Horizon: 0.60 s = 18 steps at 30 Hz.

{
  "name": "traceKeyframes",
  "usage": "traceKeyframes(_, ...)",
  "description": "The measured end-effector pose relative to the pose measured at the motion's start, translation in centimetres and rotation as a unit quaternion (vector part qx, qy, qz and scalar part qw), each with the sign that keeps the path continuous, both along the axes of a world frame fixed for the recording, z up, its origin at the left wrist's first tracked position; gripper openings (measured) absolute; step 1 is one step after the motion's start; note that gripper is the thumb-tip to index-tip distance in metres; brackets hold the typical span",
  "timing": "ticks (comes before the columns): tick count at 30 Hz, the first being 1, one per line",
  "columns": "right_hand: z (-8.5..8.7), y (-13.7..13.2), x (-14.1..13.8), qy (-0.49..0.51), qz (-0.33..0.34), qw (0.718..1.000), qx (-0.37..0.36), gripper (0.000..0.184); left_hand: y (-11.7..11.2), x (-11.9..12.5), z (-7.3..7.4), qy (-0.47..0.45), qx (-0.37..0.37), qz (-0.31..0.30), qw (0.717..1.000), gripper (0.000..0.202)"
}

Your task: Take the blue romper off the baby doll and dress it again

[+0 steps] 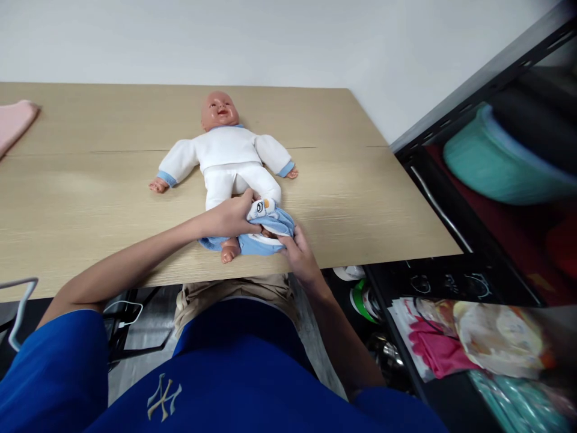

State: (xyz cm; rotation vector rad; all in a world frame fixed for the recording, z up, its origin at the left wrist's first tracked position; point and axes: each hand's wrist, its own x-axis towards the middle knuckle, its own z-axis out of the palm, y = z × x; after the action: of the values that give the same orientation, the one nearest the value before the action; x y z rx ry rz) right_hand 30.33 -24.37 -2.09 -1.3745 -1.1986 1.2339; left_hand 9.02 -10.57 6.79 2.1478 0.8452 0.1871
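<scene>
A baby doll (228, 150) in white clothes lies on its back on the wooden table (90, 198), head away from me. A small light-blue garment (265, 231) with a bird face is bunched around the doll's legs near the table's front edge. My left hand (232, 215) is closed on the garment's top edge at the doll's thighs. My right hand (298, 252) grips the garment's right side. One bare doll foot (229, 251) sticks out below the cloth.
A pink cloth (15, 120) lies at the table's far left. A dark metal shelf (496, 180) stands to the right with a teal tub (500, 162) and packaged items (473, 340). A white hanger (20, 307) shows at the lower left.
</scene>
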Motion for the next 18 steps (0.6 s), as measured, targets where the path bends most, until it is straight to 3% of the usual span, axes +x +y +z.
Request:
traceKeyframes(3, 0.6, 0.0, -0.6, -0.005, -0.075, 0.997, 0.024, 0.056, 0.4, -0.1, 0.4, 0.012, -0.015, 0.001, 1.000, 0.059)
traceKeyframes(11, 0.9, -0.2, -0.3, -0.022, -0.045, 0.998, 0.037, 0.055, 0.4, -0.1, 0.4, -0.011, -0.031, -0.001, 0.999, 0.062)
traceKeyframes(15, 0.5, -0.2, -0.1, 0.001, -0.048, 0.997, 0.056, 0.074, -0.2, -0.1, 0.9, -0.024, -0.026, 0.009, 0.999, 0.057)
traceKeyframes(18, -0.2, 0.1, 0.3, 0.019, -0.061, 0.994, 0.092, 0.086, -0.4, -0.1, 1.3, -0.023, 0.027, -0.002, 0.999, 0.049)
